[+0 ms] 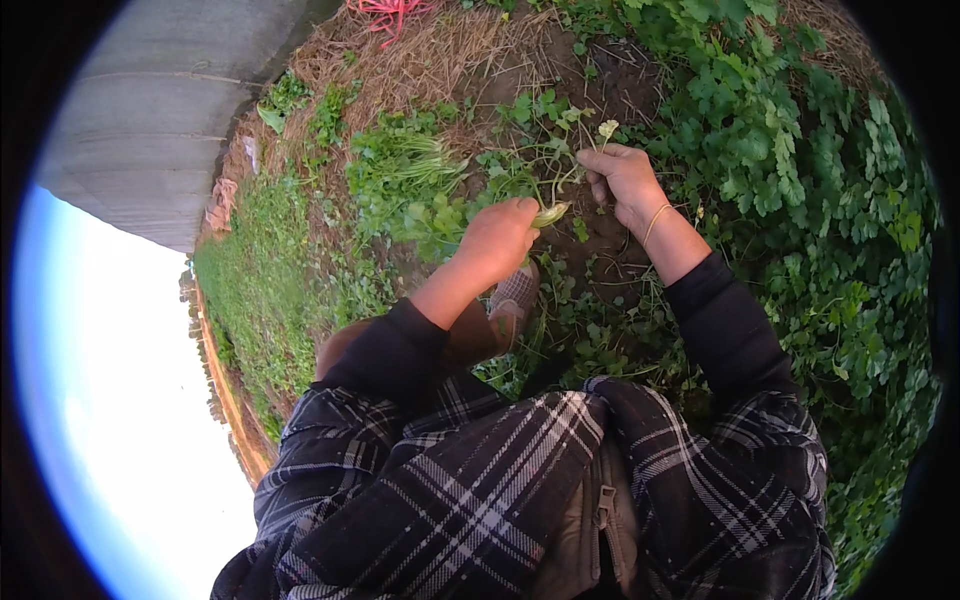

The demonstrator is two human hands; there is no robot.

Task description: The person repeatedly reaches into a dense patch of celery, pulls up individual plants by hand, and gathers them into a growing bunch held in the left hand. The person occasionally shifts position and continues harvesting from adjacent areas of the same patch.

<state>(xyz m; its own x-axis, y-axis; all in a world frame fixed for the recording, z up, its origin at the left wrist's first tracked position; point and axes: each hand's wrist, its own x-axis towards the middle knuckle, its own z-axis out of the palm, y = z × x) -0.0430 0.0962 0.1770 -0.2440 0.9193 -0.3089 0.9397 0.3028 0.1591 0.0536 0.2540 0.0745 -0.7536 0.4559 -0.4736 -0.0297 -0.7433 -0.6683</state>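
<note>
My left hand (497, 240) is closed around a bunch of leafy green stalks (436, 222), which looks like celery. Its leaves stick out to the left of my fist, and the pale stem ends (551, 214) show on the right side. To the right, my right hand (627, 182) pinches a thin stalk with a small yellowish leaf (608, 129) at its tip. Thin loose stems (556, 178) run between the two hands. Just beyond my left hand, a heap of cut greens (415, 160) lies on the ground with its pale stalks side by side.
Dense leafy plants (745, 130) grow along the right. Dry straw (470, 65) covers soil at the far side, near pink-red strips (392, 15). A grey sheeted wall (160, 110) rises at the far left. My shoe (515, 298) is below my left hand.
</note>
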